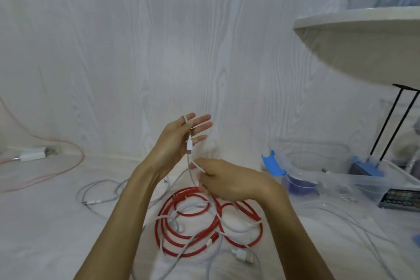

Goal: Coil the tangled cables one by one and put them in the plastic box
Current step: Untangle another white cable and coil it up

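My left hand [181, 138] is raised with straight, spread fingers; a thin white cable [189, 145] is looped over its fingers, and the cable's connector hangs against the palm. Just below, my right hand [225, 179] pinches the same white cable, which runs down into the tangle. Under both hands lies a coiled red cable [181, 233] mixed with white and grey cables [241, 227] on the pale floor. The clear plastic box [354, 179] with blue clips stands to the right, open.
A white charger block [31, 155] with a pink cord [68, 166] lies at the far left by the wall. A round white table [363, 52] on black legs overhangs the box. More grey cable [97, 191] loops left of my forearm.
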